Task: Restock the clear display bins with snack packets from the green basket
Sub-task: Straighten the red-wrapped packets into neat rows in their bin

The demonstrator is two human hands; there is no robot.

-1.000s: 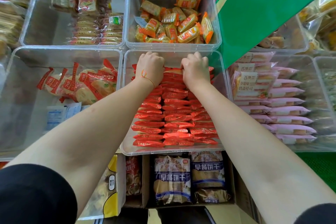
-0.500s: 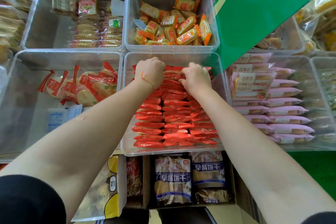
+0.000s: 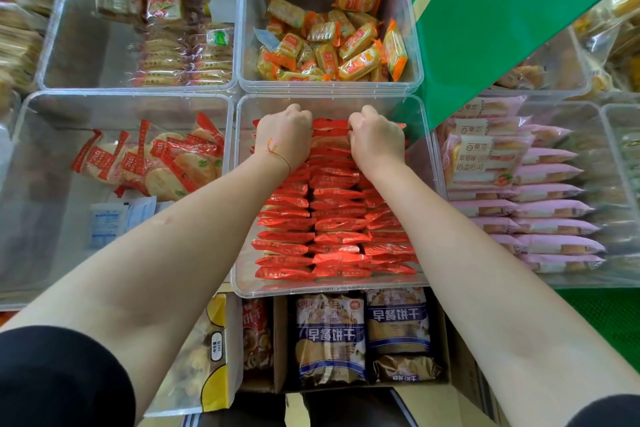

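Both hands are curled into loose fists at the far end of the clear rectangular plastic bin (image 3: 242,204) in the middle of the display: the left hand (image 3: 284,139) and the right hand (image 3: 375,141) sit side by side at twelve o'clock in that bin, knuckles up, each grip closed over the top edges of the glossy red foil snack packets (image 3: 334,218) that stand on edge in three tight rows. Whether the fingers pinch a packet or only press the rows back cannot be told, since the fingertips are tucked out of sight. These packets look light and thin, with slick crinkly film and probably a brittle biscuit inside, so they want a gentle hold by the crimped seam or across the flat faces, not a squeeze in the middle. The rows fill the bin nearly to its near wall at six o'clock, leaving a narrow gap along the far wall where the hands are; the side walls stand close at three and nine o'clock. A slanted green box or basket side (image 3: 502,21) overhangs at one o'clock, near the right hand, and could catch a lifted wrist. The clear bin holding orange and yellow wrapped snacks (image 3: 332,42) lies beyond at twelve o'clock, half empty.
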